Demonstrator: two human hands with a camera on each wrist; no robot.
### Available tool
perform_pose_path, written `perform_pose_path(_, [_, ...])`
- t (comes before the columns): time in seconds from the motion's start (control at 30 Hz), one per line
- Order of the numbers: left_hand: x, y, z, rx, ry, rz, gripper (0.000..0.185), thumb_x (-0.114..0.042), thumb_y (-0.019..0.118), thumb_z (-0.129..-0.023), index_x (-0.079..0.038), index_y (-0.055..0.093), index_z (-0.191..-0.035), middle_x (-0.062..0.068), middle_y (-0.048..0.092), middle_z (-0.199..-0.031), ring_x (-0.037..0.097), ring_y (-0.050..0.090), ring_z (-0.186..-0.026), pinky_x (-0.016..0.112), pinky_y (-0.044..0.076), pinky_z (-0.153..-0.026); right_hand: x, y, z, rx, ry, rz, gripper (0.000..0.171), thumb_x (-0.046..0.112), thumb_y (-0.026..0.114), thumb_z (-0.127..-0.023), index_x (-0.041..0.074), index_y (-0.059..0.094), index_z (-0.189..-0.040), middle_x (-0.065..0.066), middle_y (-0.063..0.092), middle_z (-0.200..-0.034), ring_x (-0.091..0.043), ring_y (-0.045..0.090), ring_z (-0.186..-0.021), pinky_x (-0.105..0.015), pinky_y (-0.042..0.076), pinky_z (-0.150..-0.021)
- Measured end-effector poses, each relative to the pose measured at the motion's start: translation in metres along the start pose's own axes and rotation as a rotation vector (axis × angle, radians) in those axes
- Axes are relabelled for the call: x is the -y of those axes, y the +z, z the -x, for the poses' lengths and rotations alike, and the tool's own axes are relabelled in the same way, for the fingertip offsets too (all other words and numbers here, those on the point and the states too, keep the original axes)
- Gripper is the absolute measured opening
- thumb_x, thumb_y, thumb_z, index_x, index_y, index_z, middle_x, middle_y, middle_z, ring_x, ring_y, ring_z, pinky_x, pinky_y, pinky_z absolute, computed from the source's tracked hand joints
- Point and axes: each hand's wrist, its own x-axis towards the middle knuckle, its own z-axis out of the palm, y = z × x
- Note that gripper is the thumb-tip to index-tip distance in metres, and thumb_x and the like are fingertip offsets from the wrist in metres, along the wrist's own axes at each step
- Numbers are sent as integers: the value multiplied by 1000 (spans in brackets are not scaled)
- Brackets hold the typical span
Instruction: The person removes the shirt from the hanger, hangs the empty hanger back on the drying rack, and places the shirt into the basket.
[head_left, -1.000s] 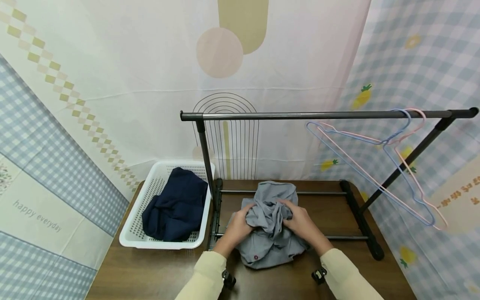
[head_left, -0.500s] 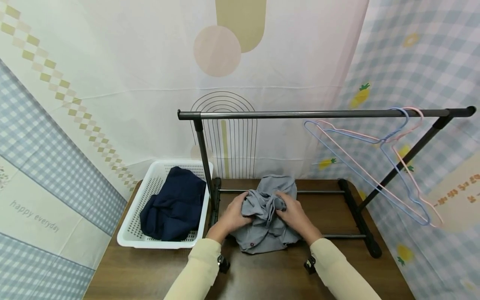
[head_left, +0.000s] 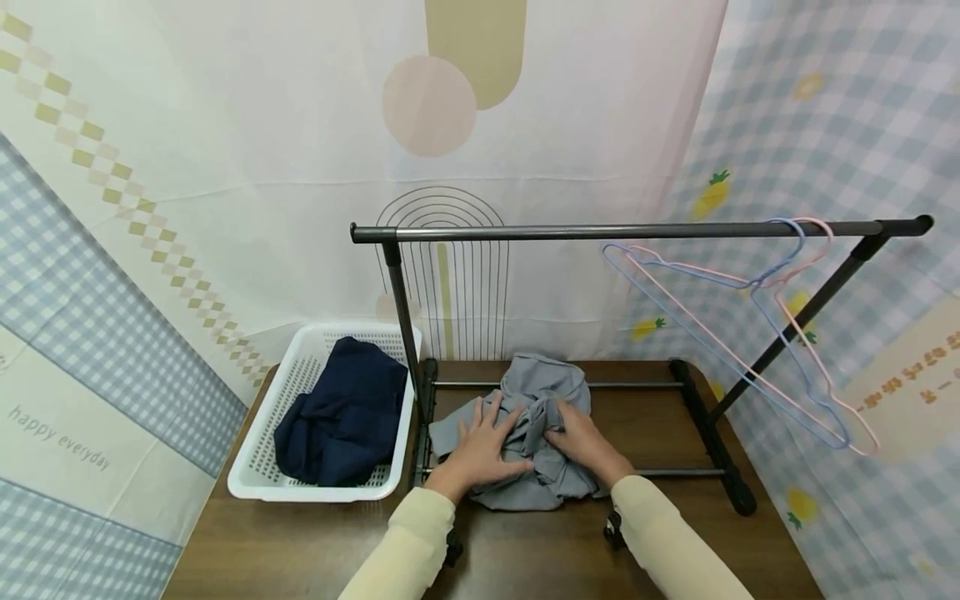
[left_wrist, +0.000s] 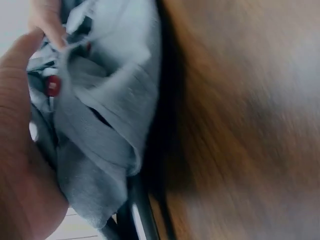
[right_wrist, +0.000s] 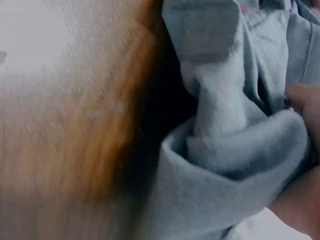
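A crumpled grey shirt (head_left: 528,433) is bunched on the brown table (head_left: 300,542), over the base rails of the black clothes rack (head_left: 600,230), just right of the white basket (head_left: 258,467). The left hand (head_left: 480,450) is laid flat on the shirt's left part, fingers spread and straight, pressing the cloth down. The right hand (head_left: 581,442) is curled into the folds at the middle, a gather of grey cloth pinched in its fingers. A red button (left_wrist: 52,86) is seen on the fabric in the left wrist view, beside the palm. A dark navy garment (head_left: 341,412) is heaped in the basket. A blue hanger (head_left: 720,333) and a pink hanger (head_left: 817,367) are hung at the rack's right end
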Motion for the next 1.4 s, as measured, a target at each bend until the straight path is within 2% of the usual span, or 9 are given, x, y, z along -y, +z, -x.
perform_pose_path(0.17, [4, 5, 0, 82, -19, -40, 117, -73, 79, -76, -37, 15, -167, 12, 2, -175, 49, -1, -158, 86, 16, -109, -4, -17, 0, 94, -33, 10, 78, 36, 68, -100, -6, 34, -157, -29, 38, -160, -48, 38, -147, -64, 37, -115])
perform_pose_path(0.27, [4, 7, -1, 85, -14, -49, 120, -70, 82, -73, -36, 14, -167, 13, 4, -175, 50, 1, -157, 86, 18, -109, -5, -34, -3, 71, -42, -4, 77, 45, 64, -102, -4, 39, -155, -28, 46, -155, -47, 47, -140, -63, 42, -111])
perform_pose_path(0.47, [3, 7, -1, 81, -35, -73, 119, -67, 84, -73, -38, 16, -166, 11, 6, -175, 49, 2, -158, 84, 20, -110, -10, -60, -31, -88, -15, 1, 60, 28, 55, -108, -3, 38, -156, -32, 45, -152, -50, 47, -137, -64, 42, -108])
perform_pose_path(0.7, [1, 7, -1, 91, -29, -103, 113, -65, 82, -78, -38, 17, -166, 8, 6, -175, 46, 2, -159, 83, 20, -111, -24, -67, -58, 67, 117, 22, 65, 22, 51, -109, 1, 23, -163, -32, 31, -162, -53, 37, -144, -65, 39, -111])
perform_pose_path(0.8, [1, 8, 0, 90, -30, -108, 111, -64, 82, -78, -39, 19, -166, 8, 7, -175, 46, 3, -159, 83, 21, -111, -24, -67, -63, 86, 134, -7, 66, 20, 54, -107, -1, 23, -162, -30, 46, -152, -48, 50, -135, -61, 46, -105])
perform_pose_path(0.9, [2, 8, 0, 86, -38, -111, 110, -63, 82, -79, -39, 19, -166, 8, 7, -175, 46, 2, -159, 83, 21, -111, -19, -65, -67, 72, 107, 10, 59, 14, 58, -104, -6, 37, -155, -26, 65, -123, -39, 64, -108, -51, 53, -91])
perform_pose_path(1.03, [2, 10, -2, 80, -42, -125, 110, -63, 82, -79, -40, 18, -165, 7, 7, -175, 46, 2, -159, 83, 22, -111, -11, -62, -68, 44, 82, 58, 29, 13, 60, -103, -7, 67, -123, -17, 68, -95, -25, 60, -79, -40, 51, -75])
perform_pose_path(1.17, [2, 12, -2, 63, -41, -145, 108, -63, 82, -79, -39, 20, -165, 8, 9, -175, 47, 5, -159, 82, 24, -110, -1, -58, -62, -41, 21, 36, 22, 16, 57, -105, 1, 72, -100, -13, 67, -92, -21, 56, -76, -38, 48, -73])
perform_pose_path(1.4, [1, 11, 0, 45, -38, -160, 106, -61, 80, -82, -36, 21, -166, 10, 9, -175, 46, 7, -159, 76, 28, -114, 30, -60, -33, -102, -126, -52, 20, 20, 52, -109, 10, 69, -107, -7, 64, -87, -17, 52, -68, -34, 46, -67])
